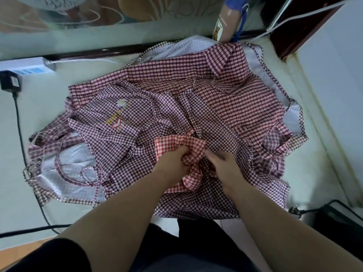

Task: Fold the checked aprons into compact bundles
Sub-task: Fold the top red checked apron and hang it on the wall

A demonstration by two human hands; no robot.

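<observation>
- Pale, glossy surface: the counter (23, 134) carries everything I see, its far edge meeting a patterned wall panel, its right edge a white raised ledge.
- A heap of dark-red checked aprons (196, 99) covers most of the counter's middle and reaches toward the far right corner; the topmost one, spread on the left, bears a daisy print with yellow lettering (117, 116), and loose straps trail toward the left edge.
- A red-and-white checked apron (176, 143), brighter than the rest, lies bunched on the heap near the counter's front edge.
- My left hand (172, 161) is closed around a wad of that red-and-white cloth, fingers curled tight into it.
- My right hand (225, 165) sits just beside it, palm down on the fabric with fingers bent narrow, touching the same bundle; I cannot tell whether it truly grips.
- A white power strip (25, 66) lies at the far left corner, a black adapter (9, 81) plugged beside it with its cable running down the left edge.
- A brown bottle with a bear label (224, 22) stands at the far edge.
</observation>
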